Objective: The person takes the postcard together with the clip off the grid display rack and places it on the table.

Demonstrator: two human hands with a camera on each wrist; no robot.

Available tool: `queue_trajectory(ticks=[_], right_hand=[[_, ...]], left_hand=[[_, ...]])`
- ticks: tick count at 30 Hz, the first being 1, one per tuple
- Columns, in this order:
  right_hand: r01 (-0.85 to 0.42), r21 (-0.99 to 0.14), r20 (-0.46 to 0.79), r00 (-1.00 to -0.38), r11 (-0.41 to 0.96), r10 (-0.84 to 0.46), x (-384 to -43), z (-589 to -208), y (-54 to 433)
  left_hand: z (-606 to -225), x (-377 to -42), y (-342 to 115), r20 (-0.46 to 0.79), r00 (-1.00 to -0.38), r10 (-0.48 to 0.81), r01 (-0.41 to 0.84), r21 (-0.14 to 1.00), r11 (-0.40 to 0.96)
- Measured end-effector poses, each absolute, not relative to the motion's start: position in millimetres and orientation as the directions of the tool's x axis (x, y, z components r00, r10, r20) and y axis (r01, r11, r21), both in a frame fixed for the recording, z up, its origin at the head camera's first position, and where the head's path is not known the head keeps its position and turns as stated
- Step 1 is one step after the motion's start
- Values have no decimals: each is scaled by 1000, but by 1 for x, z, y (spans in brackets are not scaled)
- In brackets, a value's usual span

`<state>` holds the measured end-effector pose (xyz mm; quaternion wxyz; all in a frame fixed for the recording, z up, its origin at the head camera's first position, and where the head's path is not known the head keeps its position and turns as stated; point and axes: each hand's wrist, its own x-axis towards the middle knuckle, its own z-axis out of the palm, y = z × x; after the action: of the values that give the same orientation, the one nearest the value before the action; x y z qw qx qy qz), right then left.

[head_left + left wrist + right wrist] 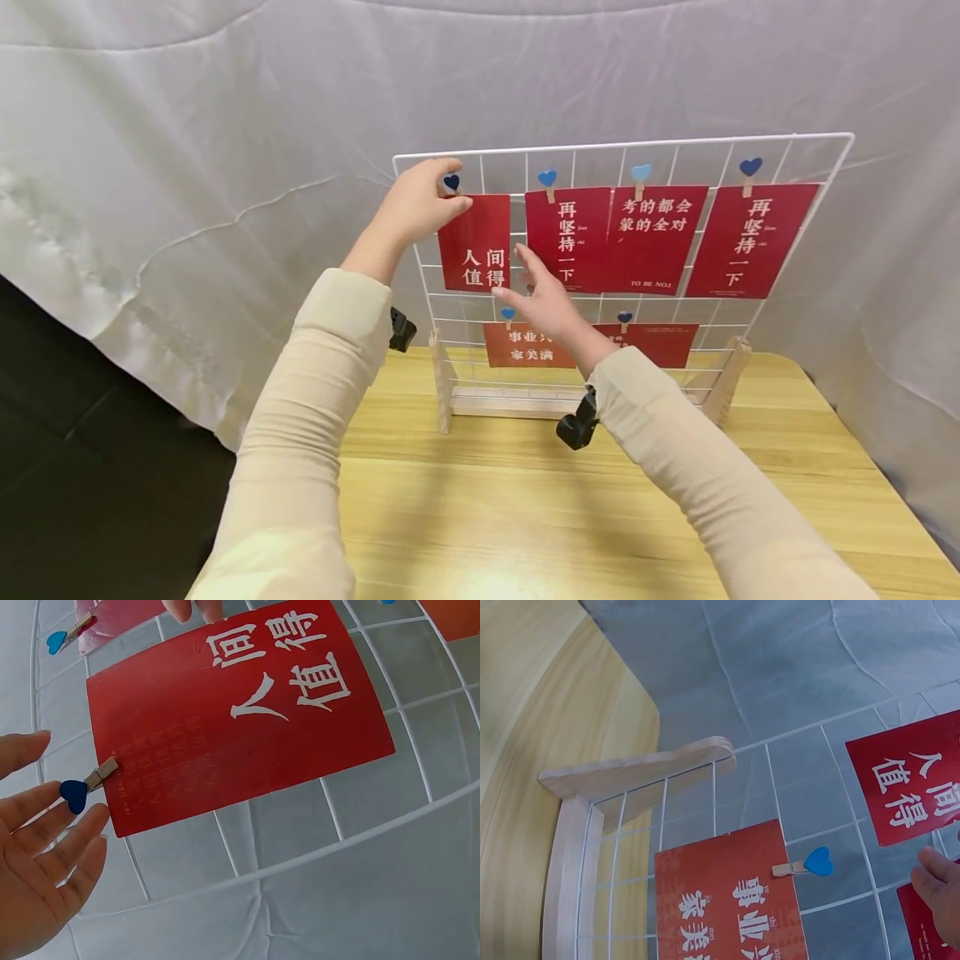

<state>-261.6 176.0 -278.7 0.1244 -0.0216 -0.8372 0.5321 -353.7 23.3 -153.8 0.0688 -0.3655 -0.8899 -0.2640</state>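
Note:
A red card (187,750) with white characters hangs at the left end of the white wire grid (622,147). A small wooden clothespin (103,772) with a dark blue heart (74,796) clips its top edge to the grid. Around that heart my left hand (420,200) is spread, thumb apart from the fingers, fingertips right beside it. My right hand (546,304) reaches in with thumb and fingers apart, its fingertips at the card's lower right edge. In the right wrist view part of the right hand (941,889) shows at the right border.
Three more red cards, one being a card (660,250) lettered TO BE NO.1, hang along the upper row. Lower down are an orange-red card (517,346) and a red card (667,343). Wooden feet (442,387) hold the grid on the wooden table (465,508), before a pale curtain (300,100).

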Motion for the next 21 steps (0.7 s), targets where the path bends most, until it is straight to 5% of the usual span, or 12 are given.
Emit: queue_trajectory(ticks=[13,21], right_hand=[[-72,-922,175,-954,381,244,-275,-278,169],[-145,-946,242,-911,291,335,-283,-285,169]], left_hand=[[-156,-365,27,405,-695,594,718,410,562],[-161,-372,28,446,-732,515,679,541,497]])
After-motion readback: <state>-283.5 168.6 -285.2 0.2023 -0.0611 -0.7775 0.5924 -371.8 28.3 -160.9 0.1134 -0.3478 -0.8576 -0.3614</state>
